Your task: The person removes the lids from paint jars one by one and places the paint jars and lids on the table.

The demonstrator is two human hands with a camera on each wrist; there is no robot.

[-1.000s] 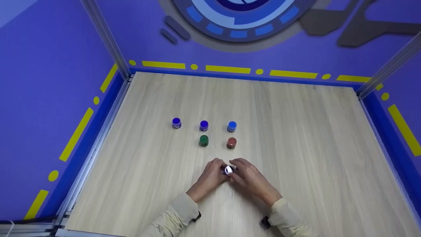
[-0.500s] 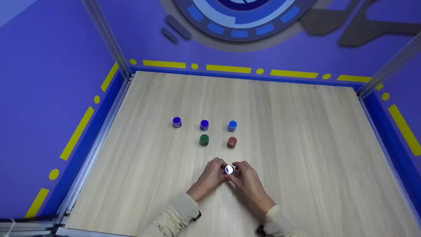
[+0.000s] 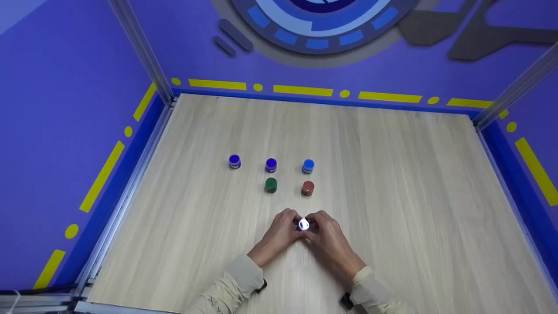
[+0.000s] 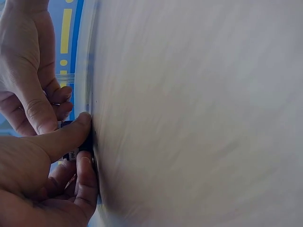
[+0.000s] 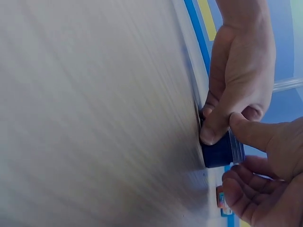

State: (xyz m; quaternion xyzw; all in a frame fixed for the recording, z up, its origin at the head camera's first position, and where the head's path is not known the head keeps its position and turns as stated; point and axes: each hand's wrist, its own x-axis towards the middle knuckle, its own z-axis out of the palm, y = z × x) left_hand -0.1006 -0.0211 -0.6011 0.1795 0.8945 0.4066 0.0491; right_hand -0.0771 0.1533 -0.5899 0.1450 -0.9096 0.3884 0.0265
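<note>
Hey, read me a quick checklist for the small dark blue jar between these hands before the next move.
1. Dark blue jar upright on the table: ok.
2. Left hand gripping the jar's body: ok.
3. Right hand pinching around the jar's upper rim: ok.
4. Top loosened or still tight: cannot tell; glare whitens it in the head view.
5. Green jar and red-brown jar apart from both hands: ok.

Wood-grain table (image 3: 414,196), five small jars (image 3: 271,185), dark-blue jar (image 5: 218,155)
</note>
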